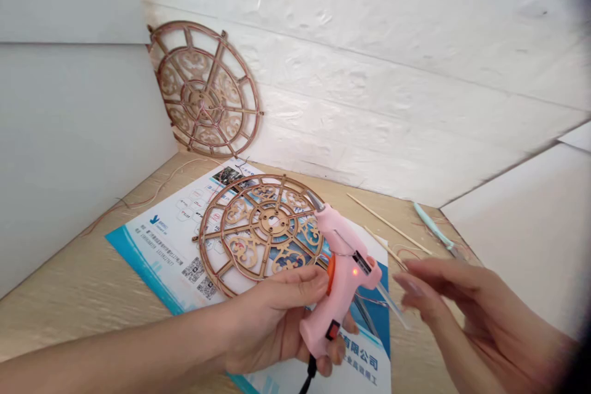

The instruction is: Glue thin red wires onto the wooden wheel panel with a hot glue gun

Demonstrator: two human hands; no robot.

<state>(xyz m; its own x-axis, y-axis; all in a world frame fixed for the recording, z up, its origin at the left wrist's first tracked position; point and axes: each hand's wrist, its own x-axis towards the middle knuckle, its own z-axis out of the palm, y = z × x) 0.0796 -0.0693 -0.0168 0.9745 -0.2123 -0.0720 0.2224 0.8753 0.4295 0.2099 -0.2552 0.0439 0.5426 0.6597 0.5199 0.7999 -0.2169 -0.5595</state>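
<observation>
My left hand (281, 314) is closed around the handle of a pink hot glue gun (339, 295), its metal nozzle pointing up and to the left. An orange light glows on the gun's side. Out of the gun's back sticks a clear glue stick (398, 311). Just beside that stick is my right hand (466, 314), its thumb and forefinger slightly apart with nothing visible between them. Behind the gun, a round wooden openwork wheel (259, 225) with scroll patterns lies flat on a printed sheet (159, 252), partly hidden by the gun and my left hand.
A similar wooden wheel (210, 98) leans upright in the back left corner against white panels. Thin wires (152, 197) trail across the table (92, 283). Two thin wooden sticks (388, 221) and pliers with light blue handles (431, 225) lie at the right.
</observation>
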